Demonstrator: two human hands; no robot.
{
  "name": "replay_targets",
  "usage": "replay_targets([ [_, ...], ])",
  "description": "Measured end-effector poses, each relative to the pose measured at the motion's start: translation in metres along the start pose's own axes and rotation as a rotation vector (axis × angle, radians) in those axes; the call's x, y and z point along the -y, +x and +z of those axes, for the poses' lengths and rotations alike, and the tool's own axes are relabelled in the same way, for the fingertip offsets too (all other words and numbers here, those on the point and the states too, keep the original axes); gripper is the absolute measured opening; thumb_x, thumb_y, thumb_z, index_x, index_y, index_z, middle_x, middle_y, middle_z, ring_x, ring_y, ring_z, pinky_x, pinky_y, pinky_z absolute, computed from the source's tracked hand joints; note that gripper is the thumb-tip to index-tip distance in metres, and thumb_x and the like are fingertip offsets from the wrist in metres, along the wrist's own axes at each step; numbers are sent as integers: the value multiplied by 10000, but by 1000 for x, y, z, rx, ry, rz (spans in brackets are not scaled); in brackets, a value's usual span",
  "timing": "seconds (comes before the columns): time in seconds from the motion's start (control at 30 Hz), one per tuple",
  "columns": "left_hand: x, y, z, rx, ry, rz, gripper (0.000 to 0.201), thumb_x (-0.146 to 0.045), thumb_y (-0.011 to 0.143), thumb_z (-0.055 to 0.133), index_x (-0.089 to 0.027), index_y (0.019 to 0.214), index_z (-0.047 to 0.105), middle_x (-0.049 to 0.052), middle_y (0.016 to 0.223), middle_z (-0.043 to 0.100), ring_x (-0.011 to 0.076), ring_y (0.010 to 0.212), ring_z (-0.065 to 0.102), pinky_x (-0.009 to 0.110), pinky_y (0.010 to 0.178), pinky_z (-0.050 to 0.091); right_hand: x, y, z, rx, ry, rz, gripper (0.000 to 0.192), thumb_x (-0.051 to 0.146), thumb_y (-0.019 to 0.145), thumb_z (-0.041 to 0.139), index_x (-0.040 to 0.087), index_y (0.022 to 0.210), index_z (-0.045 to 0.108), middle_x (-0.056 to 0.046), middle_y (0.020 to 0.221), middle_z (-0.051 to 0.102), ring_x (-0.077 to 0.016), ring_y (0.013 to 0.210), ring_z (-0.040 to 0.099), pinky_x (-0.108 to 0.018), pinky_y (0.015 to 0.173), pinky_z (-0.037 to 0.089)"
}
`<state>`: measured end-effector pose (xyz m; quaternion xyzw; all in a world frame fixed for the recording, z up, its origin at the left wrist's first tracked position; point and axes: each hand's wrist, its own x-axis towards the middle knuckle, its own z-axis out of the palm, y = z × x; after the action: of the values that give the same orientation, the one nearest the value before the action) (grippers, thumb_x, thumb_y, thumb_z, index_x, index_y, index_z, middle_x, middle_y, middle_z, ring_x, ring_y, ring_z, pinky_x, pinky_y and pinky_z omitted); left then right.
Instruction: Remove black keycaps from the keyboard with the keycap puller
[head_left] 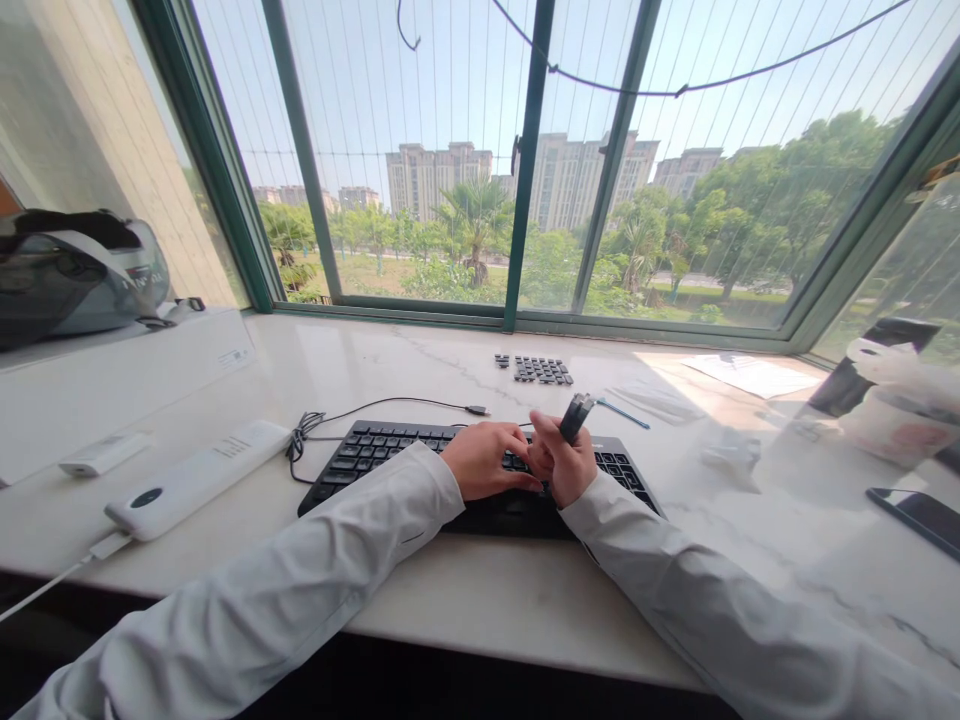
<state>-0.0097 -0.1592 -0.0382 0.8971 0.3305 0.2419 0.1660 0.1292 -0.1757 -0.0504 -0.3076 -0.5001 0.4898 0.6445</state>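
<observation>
A black keyboard (375,450) lies on the white marble-look counter, partly covered by my hands and sleeves. My left hand (487,460) rests over its middle keys, thumb stretched out apart from the fingers, whose tips meet my right hand. Closed around a dark upright tool (576,418), my right hand (566,465) is above the right half of the keyboard. The tool's lower end is hidden, so its kind is unclear. Behind the keyboard, loose black keycaps (544,370) sit in rows, with a smaller group (502,361) to their left.
A coiled cable with its USB plug (477,410) lies behind the keyboard. At left are a white power bank (199,480) and a large white box (127,370). A blue thin tool (624,414), clear plastic (731,455), paper (750,375) and a phone (919,520) lie rightward.
</observation>
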Motion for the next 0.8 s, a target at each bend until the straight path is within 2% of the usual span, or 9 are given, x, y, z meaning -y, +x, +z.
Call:
replay_targets([
  [0.07,1,0,1,3,-19,-3,217,-436,713,744,-288,869,774,-10,943,695,155,844,633,220,804,454,-4,0,-1,-16,-33,-27,533,502,751,669,213,430,357,73,319,296,-50,279,241,-222,289,169],
  [0.3,2,0,2,12,-53,-31,239,-453,713,743,-269,861,779,-25,984,720,148,837,649,214,753,440,-7,2,-2,-135,64,-36,567,491,737,672,228,399,302,81,286,260,-52,248,199,-231,267,145],
  [0.6,4,1,5,0,-68,-27,238,-454,704,748,-270,850,780,-35,963,731,142,830,659,207,752,443,-8,0,-2,-165,-121,-100,554,532,741,644,226,401,332,74,291,279,-61,252,246,-234,285,181],
  [0.8,6,1,6,-16,-78,-35,260,-478,695,747,-265,840,782,-33,939,736,146,828,664,202,756,458,-11,1,-5,-207,-128,-125,558,534,757,625,237,402,313,68,286,283,-67,249,236,-248,285,173],
])
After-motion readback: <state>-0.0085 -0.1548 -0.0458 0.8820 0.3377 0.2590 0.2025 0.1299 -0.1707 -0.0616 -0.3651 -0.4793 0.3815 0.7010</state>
